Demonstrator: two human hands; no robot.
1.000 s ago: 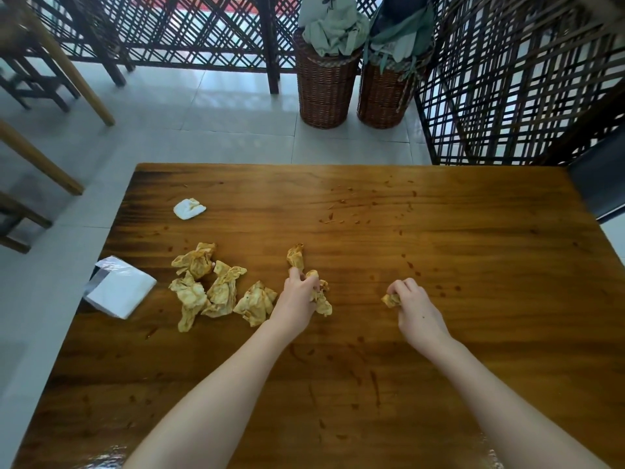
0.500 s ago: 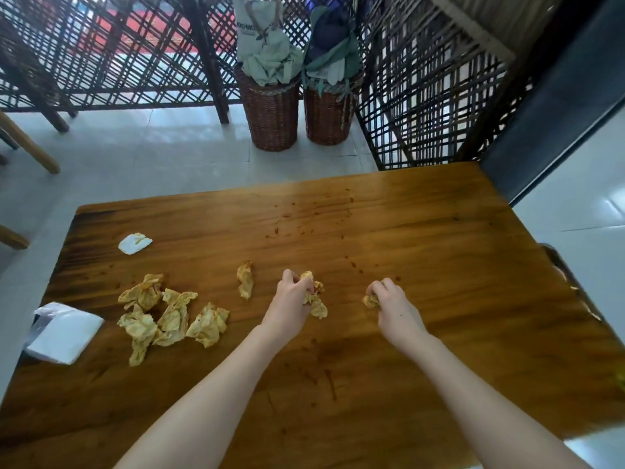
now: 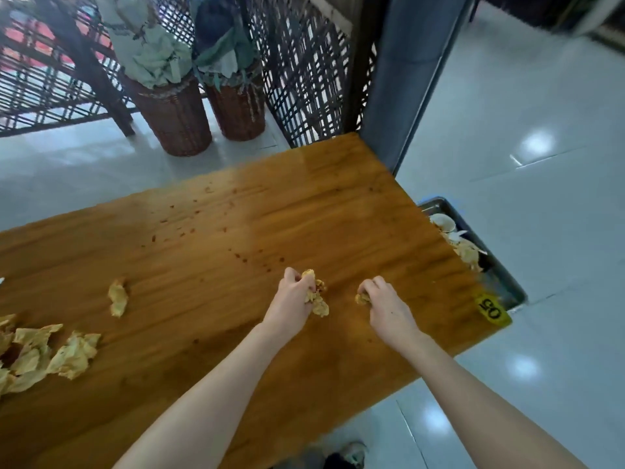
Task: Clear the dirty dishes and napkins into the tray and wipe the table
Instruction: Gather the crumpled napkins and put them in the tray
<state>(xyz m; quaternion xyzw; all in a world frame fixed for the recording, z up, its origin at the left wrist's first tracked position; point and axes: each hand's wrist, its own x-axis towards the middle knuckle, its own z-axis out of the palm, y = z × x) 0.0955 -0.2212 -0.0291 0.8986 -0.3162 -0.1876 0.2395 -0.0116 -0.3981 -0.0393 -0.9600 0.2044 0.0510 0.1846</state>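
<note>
left hand (image 3: 292, 301): grip is curling round a crumpled, yellow-stained paper napkin (image 3: 318, 304), with part of the wad hanging out below the fingers.
right hand (image 3: 385, 304): grip is pinching a smaller yellowish napkin scrap (image 3: 362, 298), knuckles up, just over the wood.
key relation: the grey metal tray (image 3: 507, 289) is sitting to the right of both hands, past the bench end and seemingly lower than the top. Its long axis is running along that end edge. The right hand is nearer, so it is probably dumping first.
tray load: crumpled white and yellowish napkins (image 3: 463, 247) are already lying in it.
left to clear: one loose yellow napkin (image 3: 117, 297) and a pile of yellow crumpled napkins (image 3: 50, 353), both well apart from the tray, at the left.
surface: the glossy brown wooden bench (image 3: 189, 333) is carrying scattered red crumbs (image 3: 243, 257), so wiping is still pending.
room: pale glossy tile floor (image 3: 541, 198), dark lattice screen (image 3: 304, 72), and two brown wicker baskets (image 3: 176, 120) holding cloth.
</note>
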